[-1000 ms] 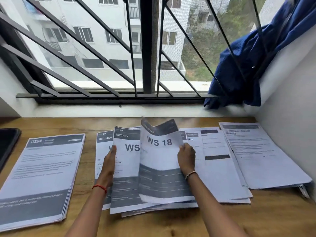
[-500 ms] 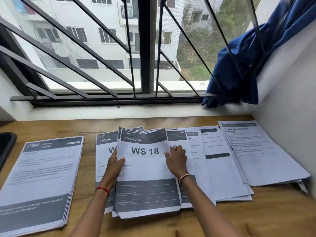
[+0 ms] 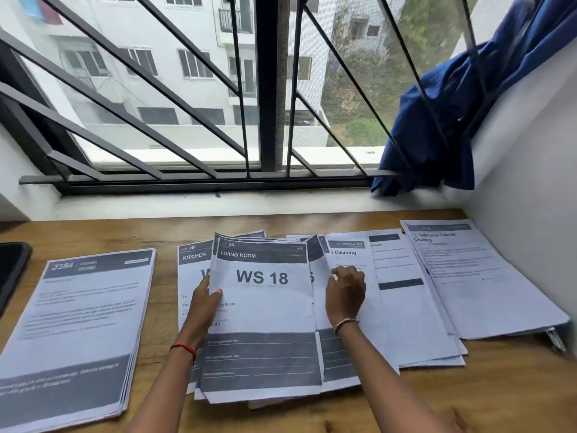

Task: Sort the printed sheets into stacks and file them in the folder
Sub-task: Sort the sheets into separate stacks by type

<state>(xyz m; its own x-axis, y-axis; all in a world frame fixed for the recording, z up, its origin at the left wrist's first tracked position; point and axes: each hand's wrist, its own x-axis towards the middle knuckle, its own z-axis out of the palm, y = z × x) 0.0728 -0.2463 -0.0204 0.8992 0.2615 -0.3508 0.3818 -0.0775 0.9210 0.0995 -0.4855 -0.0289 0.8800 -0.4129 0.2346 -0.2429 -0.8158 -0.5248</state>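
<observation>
At the far left edge of the wooden bench (image 3: 312, 220) a dark flat object (image 3: 12, 270) pokes into view; what it is cannot be told. Next to it lies a squared stack (image 3: 75, 332) headed "2384" in a dark band, the smaller print too blurred to read.

Your left hand (image 3: 204, 303) reaches forward from a forearm with a red thread (image 3: 184, 350) at the wrist. Its fingers (image 3: 215, 296) are closed on the left edge of the top sheet (image 3: 265, 314), thumb on the face of the paper. That sheet reads "2B", "LIVING ROOM" and, in large letters, "WS 18", with "Room" lower down and lined fields in a grey band at the bottom. It rests on the middle pile (image 3: 193, 270), where a sheet beneath shows "2B" and "KITCHEN" at its left.

Your right hand (image 3: 345, 295), a beaded bracelet (image 3: 345, 323) at the wrist, lies palm down just right of the "WS 18" sheet, fingers loosely curled and pressing on the papers, gripping nothing.

Right of that hand, overlapping sheets (image 3: 399, 307) fan out; one shows "Cleaning". The rightmost stack (image 3: 487, 289) reads "Bathroom Counter Cleaning" and sits close to the white wall (image 3: 530, 214). Behind, a barred window (image 3: 268, 89) and a bunched blue curtain (image 3: 443, 120).
</observation>
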